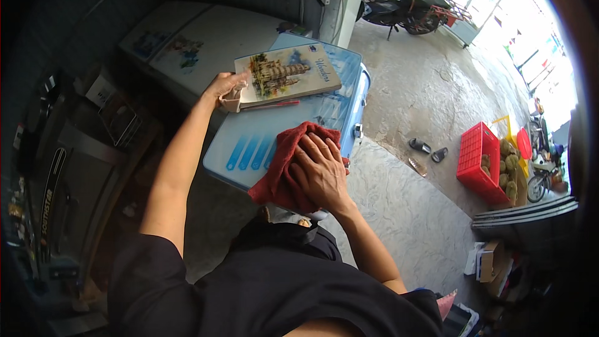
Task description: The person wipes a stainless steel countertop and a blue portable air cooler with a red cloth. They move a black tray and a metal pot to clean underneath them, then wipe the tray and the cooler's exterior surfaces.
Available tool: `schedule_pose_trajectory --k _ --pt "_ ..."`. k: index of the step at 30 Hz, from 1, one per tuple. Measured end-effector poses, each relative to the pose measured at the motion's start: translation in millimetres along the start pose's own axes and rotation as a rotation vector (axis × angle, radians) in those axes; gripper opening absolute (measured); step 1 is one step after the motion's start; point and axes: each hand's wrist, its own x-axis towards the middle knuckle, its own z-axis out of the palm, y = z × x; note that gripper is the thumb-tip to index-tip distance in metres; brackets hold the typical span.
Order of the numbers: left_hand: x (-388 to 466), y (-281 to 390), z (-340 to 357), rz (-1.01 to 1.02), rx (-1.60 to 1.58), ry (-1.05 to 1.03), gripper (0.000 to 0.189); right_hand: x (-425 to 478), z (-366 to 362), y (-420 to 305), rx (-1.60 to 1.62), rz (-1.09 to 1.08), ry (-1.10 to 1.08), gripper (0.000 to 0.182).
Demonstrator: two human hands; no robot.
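Observation:
My right hand (323, 171) lies spread on a crumpled dark red cloth (281, 182), pressing it on the near right part of a light blue folding table's top (220, 150). My left hand (227, 88) grips the left edge of a notebook (290, 72) with a leaning tower pictured on its cover, along with a beige piece, perhaps cloth (232, 102). The notebook sits over the far part of the table, and whether it is lifted off the top I cannot tell. A thin red pen or pencil (285, 103) shows by its near edge.
Behind the table stands a pale chest-like surface (224, 32) with floral pictures. Rightwards on the floor are dark slippers (420, 145), a red plastic crate (477, 161) and greenish-brown fruit (510, 164). A motorbike (412, 9) is parked beyond. A dark cabinet (79, 201) stands at left.

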Motion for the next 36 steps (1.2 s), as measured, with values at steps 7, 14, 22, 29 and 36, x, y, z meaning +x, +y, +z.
schedule_pose_trajectory --k 7,14,22,29,36 --pt "-9.8 -6.7 21.5 0.274 -0.105 0.061 0.047 10.9 -11.8 2.6 0.172 -0.153 -0.062 0.035" --pt "-39.1 -4.4 10.9 -0.006 -0.451 -0.154 0.053 88.3 -12.0 40.0 0.321 0.034 0.077 0.005" --pt "-60.3 -8.6 12.2 -0.182 -0.679 -0.351 0.038 109.1 -8.5 104.3 0.003 -0.258 -0.108 0.006" --pt "-68.7 -4.6 22.6 -0.207 -0.762 -0.328 0.037 85.8 -67.4 156.1 0.004 -0.017 -0.227 0.011" --pt "-74.0 0.4 22.7 -0.137 -0.703 -0.312 0.04 113.6 -39.8 95.8 0.39 0.286 0.097 0.01"
